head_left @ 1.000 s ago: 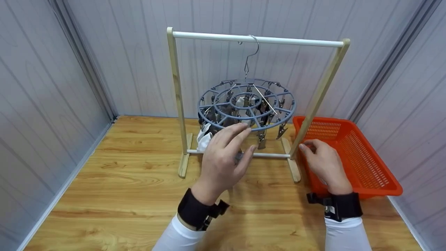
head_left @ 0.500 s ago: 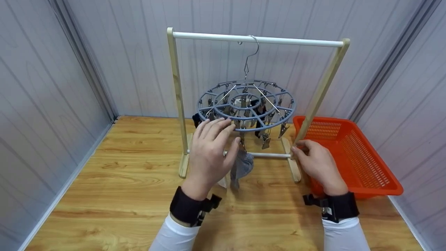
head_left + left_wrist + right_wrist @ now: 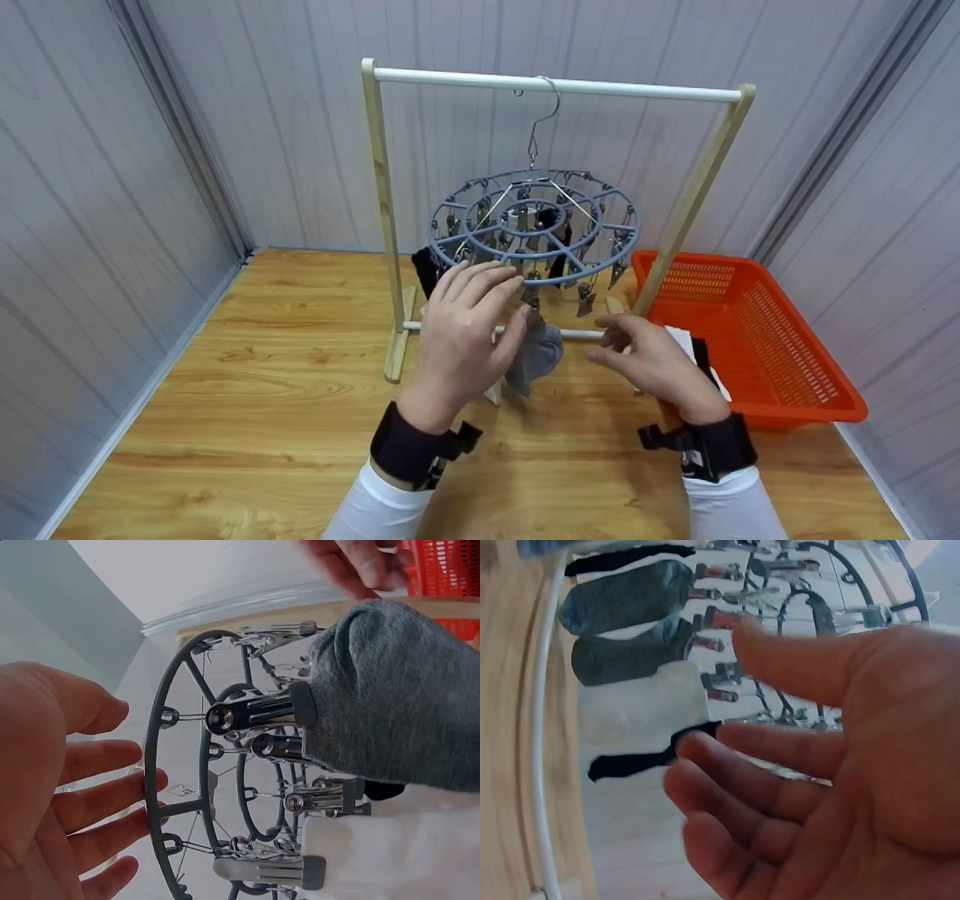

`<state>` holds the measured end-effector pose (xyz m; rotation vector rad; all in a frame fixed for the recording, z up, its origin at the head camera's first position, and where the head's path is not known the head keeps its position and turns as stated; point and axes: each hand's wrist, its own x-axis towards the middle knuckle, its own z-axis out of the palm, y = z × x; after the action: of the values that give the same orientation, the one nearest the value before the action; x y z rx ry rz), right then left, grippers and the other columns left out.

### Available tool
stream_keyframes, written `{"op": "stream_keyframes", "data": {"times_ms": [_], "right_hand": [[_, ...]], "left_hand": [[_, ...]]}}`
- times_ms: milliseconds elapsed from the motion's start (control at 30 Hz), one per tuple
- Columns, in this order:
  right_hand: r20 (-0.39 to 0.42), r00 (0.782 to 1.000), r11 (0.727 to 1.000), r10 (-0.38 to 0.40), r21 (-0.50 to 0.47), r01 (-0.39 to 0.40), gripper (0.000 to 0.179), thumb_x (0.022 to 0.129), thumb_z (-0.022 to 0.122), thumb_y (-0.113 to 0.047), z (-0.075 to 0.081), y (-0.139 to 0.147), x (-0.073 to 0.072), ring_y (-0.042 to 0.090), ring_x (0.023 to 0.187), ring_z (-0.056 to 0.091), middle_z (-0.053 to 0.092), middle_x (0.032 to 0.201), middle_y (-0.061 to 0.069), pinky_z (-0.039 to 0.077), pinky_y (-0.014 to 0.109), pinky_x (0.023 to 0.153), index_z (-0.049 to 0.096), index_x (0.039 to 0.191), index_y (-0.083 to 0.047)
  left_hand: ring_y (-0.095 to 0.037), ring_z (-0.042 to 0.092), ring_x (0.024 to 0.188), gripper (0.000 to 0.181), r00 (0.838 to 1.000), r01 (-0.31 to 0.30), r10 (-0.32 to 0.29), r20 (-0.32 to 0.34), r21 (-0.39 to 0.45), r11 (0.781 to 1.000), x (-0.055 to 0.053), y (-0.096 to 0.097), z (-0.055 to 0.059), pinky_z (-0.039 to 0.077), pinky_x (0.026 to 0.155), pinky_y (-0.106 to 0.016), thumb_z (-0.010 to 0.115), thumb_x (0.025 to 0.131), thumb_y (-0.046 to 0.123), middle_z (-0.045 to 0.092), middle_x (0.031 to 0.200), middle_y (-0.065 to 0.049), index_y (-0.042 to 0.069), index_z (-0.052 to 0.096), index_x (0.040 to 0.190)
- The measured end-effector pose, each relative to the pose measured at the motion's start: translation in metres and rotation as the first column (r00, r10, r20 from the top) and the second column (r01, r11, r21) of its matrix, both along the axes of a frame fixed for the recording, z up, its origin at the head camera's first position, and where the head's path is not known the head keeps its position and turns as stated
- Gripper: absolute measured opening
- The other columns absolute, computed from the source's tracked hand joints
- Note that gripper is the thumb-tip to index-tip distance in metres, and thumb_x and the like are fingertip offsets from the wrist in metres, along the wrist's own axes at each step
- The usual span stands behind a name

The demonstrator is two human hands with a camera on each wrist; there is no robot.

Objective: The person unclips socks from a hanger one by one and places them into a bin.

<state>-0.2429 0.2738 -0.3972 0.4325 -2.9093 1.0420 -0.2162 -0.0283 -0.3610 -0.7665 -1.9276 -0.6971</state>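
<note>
A round blue-grey clip hanger (image 3: 559, 280) hangs by its metal hook with metal clips below its rings. My left hand (image 3: 469, 330) is at its front rim, and in the left wrist view the fingertips reach behind the rim while the thumb stands apart. A grey sock (image 3: 541, 356) dangles from a front clip just beside this hand. In the right wrist view, more grey socks, a white sock (image 3: 645, 705) and a black sock (image 3: 634, 763) hang in clips. My right hand (image 3: 656, 360) hovers right of the grey sock, fingers loosely bent, holding nothing.
A wooden stand with a white top bar (image 3: 637, 88) carries the hanger. At the right is a red-orange basket (image 3: 795, 315), with white and black cloth (image 3: 703, 356) at its near left side. Panel walls (image 3: 300, 150) enclose the wooden table (image 3: 225, 420).
The hanger has turned, bringing the grey sock round to the front. My right hand has moved left from beside the basket, uncovering the cloth there. My left hand has shifted slightly left.
</note>
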Motion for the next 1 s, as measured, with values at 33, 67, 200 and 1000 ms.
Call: {"op": "stream_keyframes", "data": {"times_ms": [33,67,200,1000], "right_hand": [[0.018,0.999,1.000,0.029,-0.004,-0.028,0.064,0.100,0.085,-0.042,-0.002,-0.002,0.000,0.026,0.108,0.069,0.074,0.120,0.008,0.058,0.045,0.090,0.067,0.150,-0.006],[0.029,0.998,0.998,0.061,-0.008,-0.061,0.065,0.099,0.086,-0.042,-0.004,-0.004,-0.001,0.026,0.110,0.069,0.075,0.122,0.008,0.059,0.046,0.091,0.066,0.150,-0.006],[0.078,0.982,0.985,0.174,-0.033,-0.172,0.071,0.095,0.090,-0.045,-0.014,-0.012,-0.004,0.030,0.117,0.069,0.074,0.129,0.007,0.059,0.055,0.100,0.066,0.151,-0.009],[0.065,0.970,0.941,0.234,-0.268,-0.209,0.045,0.106,0.078,-0.037,-0.050,-0.031,-0.020,0.024,0.117,0.074,0.079,0.131,0.007,0.057,0.048,0.104,0.075,0.142,-0.011]], "left_hand": [[-0.031,0.069,0.131,0.029,1.000,0.005,-0.005,0.000,0.000,1.000,0.000,0.001,0.000,0.044,0.124,-0.056,0.081,0.102,0.017,0.077,0.132,-0.011,0.005,0.081,0.128],[-0.032,0.068,0.132,0.030,1.000,0.014,-0.014,0.001,-0.001,1.000,0.000,0.002,0.000,0.044,0.124,-0.056,0.081,0.102,0.018,0.077,0.133,-0.012,0.005,0.080,0.129],[-0.035,0.068,0.133,0.033,0.998,0.057,-0.057,0.003,-0.015,0.998,0.002,0.004,-0.001,0.046,0.123,-0.054,0.081,0.101,0.016,0.076,0.136,-0.015,0.002,0.078,0.132],[-0.024,0.077,0.111,0.027,0.985,0.169,-0.171,-0.023,-0.074,0.983,0.007,0.013,-0.003,0.063,0.099,-0.036,0.077,0.104,0.017,0.079,0.121,-0.009,0.003,0.080,0.127]]}}
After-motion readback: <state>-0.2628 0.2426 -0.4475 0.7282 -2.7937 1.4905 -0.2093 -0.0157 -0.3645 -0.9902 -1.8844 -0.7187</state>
